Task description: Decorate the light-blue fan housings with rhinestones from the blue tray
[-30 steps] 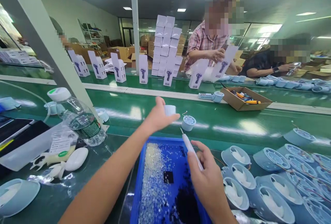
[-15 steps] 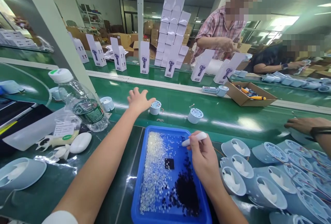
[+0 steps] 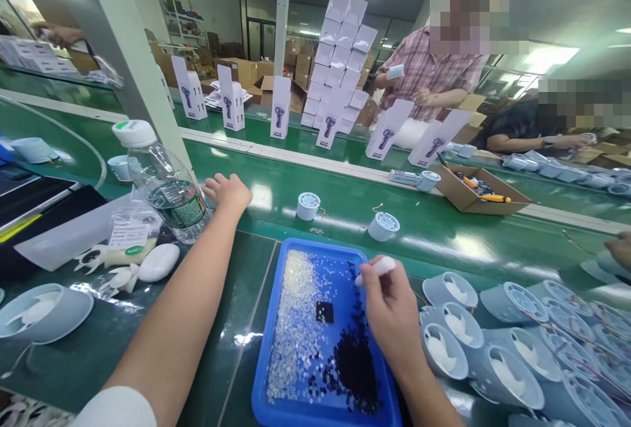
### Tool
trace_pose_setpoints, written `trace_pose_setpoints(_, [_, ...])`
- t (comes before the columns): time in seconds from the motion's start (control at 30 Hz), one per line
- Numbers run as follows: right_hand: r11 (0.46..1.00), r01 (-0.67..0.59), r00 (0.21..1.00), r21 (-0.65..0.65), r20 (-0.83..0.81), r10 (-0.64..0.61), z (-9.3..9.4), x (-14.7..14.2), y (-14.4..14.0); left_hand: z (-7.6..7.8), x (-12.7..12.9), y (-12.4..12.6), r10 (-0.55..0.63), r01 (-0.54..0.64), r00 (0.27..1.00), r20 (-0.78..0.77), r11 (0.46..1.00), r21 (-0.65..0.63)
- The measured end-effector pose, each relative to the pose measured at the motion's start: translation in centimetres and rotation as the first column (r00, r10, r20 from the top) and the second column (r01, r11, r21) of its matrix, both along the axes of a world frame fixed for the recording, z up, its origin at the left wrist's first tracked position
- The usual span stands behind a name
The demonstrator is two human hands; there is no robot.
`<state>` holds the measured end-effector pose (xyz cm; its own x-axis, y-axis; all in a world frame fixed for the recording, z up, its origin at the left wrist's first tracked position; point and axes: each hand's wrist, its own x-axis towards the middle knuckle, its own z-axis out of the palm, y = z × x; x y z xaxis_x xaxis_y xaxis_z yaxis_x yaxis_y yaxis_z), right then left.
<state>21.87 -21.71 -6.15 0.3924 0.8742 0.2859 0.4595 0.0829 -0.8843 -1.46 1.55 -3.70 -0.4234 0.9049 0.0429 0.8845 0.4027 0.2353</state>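
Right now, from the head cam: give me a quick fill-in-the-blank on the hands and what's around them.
1. The right hand holds a white pen-like tool over the ____ tray.
2. The left hand reaches out beside a clear water ____.
3. Inside the tray lie clear beads and a heap of ____ beads.
4. Two small round fan parts stand on the ____ belt.

Missing words: blue; bottle; dark; green

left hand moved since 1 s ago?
Yes. The left hand has gone left along the green conveyor belt, away from the small round pale-blue fan part it was holding, and now lies beside the clear plastic water bottle.
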Motion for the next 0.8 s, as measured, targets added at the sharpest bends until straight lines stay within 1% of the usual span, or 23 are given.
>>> trace_pose_setpoints(0.07, [0.995,0.090,0.996,0.050,-0.029,-0.089,-0.1,0.0,-0.1,0.1,0.0,0.1,-0.015,0.015,1.000,-0.021,0.999,-0.034])
trace_pose_setpoints(0.13, [0.992,0.117,0.991,0.041,-0.074,-0.113,-0.2,0.0,-0.2,0.3,-0.1,0.1,-0.043,0.041,0.999,-0.024,0.996,-0.085])
trace_pose_setpoints(0.2, [0.993,0.114,0.989,0.017,-0.094,-0.111,-0.3,0.0,-0.1,0.7,-0.2,0.2,-0.066,0.065,0.998,-0.002,0.993,-0.101])
trace_pose_setpoints(0.33, [0.998,0.066,0.993,-0.017,-0.097,-0.067,-0.3,0.0,0.0,1.8,-0.1,0.0,-0.113,0.117,0.992,0.056,0.991,-0.070])
trace_pose_setpoints(0.47, [0.999,0.050,0.997,0.008,-0.061,-0.049,-0.4,0.0,0.0,3.7,0.9,-0.7,-0.256,0.262,0.957,0.138,0.964,-0.032])
trace_pose_setpoints(0.57, [0.997,0.078,0.996,0.024,-0.046,-0.077,-0.5,0.1,0.0,5.6,2.0,-1.9,-0.351,0.356,0.904,0.245,0.934,0.027])
trace_pose_setpoints(0.67, [0.995,0.104,0.994,-0.002,-0.039,-0.104,-0.6,0.2,0.1,7.4,3.0,-3.6,-0.445,0.419,0.800,0.403,0.895,0.156])
trace_pose_setpoints(0.73, [0.994,0.105,0.994,-0.019,-0.039,-0.106,-0.7,0.2,0.1,8.2,3.6,-4.5,-0.492,0.432,0.731,0.473,0.870,0.237])
trace_pose_setpoints(0.8, [0.994,0.103,0.993,-0.018,-0.050,-0.104,-0.7,0.2,0.1,8.6,4.1,-5.1,-0.517,0.431,0.695,0.499,0.856,0.287])
